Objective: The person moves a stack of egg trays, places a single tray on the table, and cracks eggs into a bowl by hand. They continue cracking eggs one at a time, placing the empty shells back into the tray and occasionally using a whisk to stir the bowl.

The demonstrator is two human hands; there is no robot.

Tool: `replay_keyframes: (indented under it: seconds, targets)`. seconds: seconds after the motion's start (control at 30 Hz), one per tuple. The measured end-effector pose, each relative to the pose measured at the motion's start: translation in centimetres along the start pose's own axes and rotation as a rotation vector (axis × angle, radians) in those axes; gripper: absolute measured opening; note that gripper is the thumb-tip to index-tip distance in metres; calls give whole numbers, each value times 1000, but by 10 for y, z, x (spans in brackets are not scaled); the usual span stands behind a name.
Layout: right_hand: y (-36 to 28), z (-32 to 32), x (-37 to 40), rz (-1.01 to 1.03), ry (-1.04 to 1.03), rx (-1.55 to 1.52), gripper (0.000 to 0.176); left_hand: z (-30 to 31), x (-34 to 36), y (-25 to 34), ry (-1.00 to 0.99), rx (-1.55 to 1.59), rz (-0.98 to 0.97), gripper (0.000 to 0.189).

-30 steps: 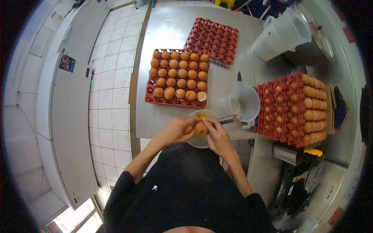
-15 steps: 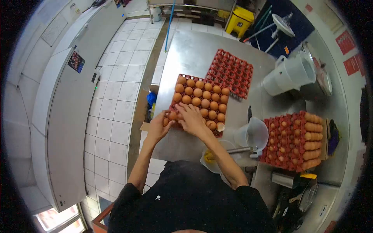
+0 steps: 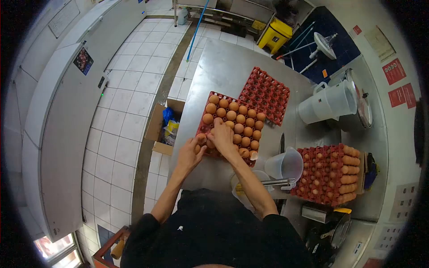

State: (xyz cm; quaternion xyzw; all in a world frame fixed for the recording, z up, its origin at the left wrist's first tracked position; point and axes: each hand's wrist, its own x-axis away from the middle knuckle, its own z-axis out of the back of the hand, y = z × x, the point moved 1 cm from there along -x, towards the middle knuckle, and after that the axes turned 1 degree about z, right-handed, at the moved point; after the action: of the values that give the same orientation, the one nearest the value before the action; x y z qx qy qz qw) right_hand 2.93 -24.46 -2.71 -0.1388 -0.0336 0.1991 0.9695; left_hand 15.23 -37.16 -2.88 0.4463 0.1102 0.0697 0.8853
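A red egg tray (image 3: 217, 94) full of brown eggs (image 3: 239, 128) lies on the steel table. My left hand (image 3: 190, 154) is at the tray's near left corner, its fingers closed around brown eggs (image 3: 201, 139). My right hand (image 3: 223, 139) reaches over the left part of the tray, fingers bent down among the eggs; the egg under them is mostly hidden. A broken eggshell piece (image 3: 254, 155) rests at the tray's near right corner. Behind, touching or overlapping this tray, is a second red tray (image 3: 266, 94) without eggs.
Right of the tray stand a clear plastic jug (image 3: 286, 165) and a larger measuring jug (image 3: 328, 102). A stack of egg-filled trays (image 3: 324, 174) is beyond. Near my body a metal-handled tool (image 3: 275, 182) lies across a clear container (image 3: 241, 183). An open cardboard box (image 3: 156, 127) sits left of the table.
My right hand has shifted up and over the tray's left eggs, with its fingers more bent. My left hand stays near the corner with eggs. The whole view has tilted slightly.
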Motion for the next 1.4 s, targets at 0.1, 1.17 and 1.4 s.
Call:
replay_keyframes:
  seconds: [0.1, 1.17, 1.4]
  targets:
    - [12, 31, 8, -51, -126, -277, 52, 15, 0, 22, -61, 161, 49, 43]
    - [112, 94, 296, -603, 50, -2110, 33, -104, 125, 188, -160, 318, -279, 43]
    - [124, 90, 292, -446, -42, -1972, 33, -79, 100, 191, -464, 342, -121, 49]
